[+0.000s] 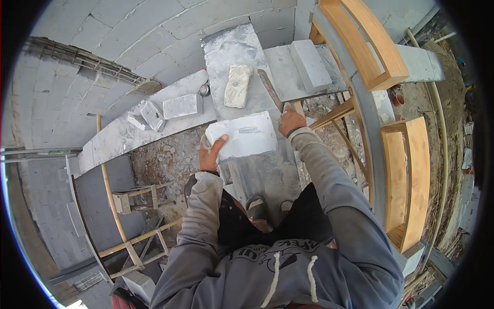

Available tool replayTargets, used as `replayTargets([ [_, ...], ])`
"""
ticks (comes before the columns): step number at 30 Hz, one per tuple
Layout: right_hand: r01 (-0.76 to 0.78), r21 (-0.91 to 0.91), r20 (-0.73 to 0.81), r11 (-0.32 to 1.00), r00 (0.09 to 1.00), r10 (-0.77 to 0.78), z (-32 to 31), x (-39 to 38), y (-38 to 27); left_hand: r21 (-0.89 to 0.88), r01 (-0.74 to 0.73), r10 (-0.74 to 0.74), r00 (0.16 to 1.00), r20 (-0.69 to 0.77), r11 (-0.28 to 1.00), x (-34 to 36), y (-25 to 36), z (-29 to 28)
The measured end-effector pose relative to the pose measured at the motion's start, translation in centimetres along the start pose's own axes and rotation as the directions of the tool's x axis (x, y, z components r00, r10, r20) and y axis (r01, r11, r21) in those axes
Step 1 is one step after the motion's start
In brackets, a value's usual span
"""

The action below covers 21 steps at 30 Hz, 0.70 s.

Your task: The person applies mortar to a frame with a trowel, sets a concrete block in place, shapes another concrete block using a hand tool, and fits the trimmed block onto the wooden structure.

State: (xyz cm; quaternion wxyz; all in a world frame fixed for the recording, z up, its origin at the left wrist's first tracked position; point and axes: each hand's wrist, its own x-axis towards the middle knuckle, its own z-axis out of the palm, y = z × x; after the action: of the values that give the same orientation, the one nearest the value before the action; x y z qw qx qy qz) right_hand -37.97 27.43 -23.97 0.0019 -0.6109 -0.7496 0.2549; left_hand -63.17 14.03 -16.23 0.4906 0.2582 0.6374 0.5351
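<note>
My left hand grips the left edge of a white lightweight concrete block, thumb on its top face and fingers at its side. A shallow oblong scrape marks the block's upper face. In my right hand is a long, flat, rusty machete-like blade, pointing away and slightly left, just right of the block. Its handle is mostly hidden in my fist. Beyond the block, a rough, pale chunk lies on a dusty grey board.
On the plank to the left are a cut block, smaller pieces and a small round can. A larger block lies at the back right. Wooden frames stand right; bamboo poles cross at left. Rubble covers the ground below.
</note>
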Motion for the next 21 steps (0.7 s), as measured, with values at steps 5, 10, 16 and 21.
replayTargets([
  [5, -0.018, 0.141, 0.045, 0.990, 0.999, 0.012, 11.8, -3.9, -3.5, -0.216, -0.061, 0.011, 0.974, -0.227, 0.975, -3.1, 2.1, -3.7],
  [10, -0.445, 0.531, 0.352, 0.721, 0.890, 0.290, 11.6, -4.3, -2.3, -0.540, 0.033, -0.092, 0.992, -0.084, 0.841, -5.2, 4.8, -4.2],
  [16, -0.198, 0.963, 0.252, 0.182, 0.898, -0.361, -10.9, -6.6, -4.0, -0.638, 0.067, -0.021, 0.997, 0.080, 0.767, -4.8, 4.0, -1.9],
  [21, -0.076, 0.792, 0.296, 0.606, 0.916, -0.272, -19.4, -9.6, -5.2, -0.706, 0.222, -0.006, 0.955, 0.295, 0.672, -5.1, 2.5, 3.8],
])
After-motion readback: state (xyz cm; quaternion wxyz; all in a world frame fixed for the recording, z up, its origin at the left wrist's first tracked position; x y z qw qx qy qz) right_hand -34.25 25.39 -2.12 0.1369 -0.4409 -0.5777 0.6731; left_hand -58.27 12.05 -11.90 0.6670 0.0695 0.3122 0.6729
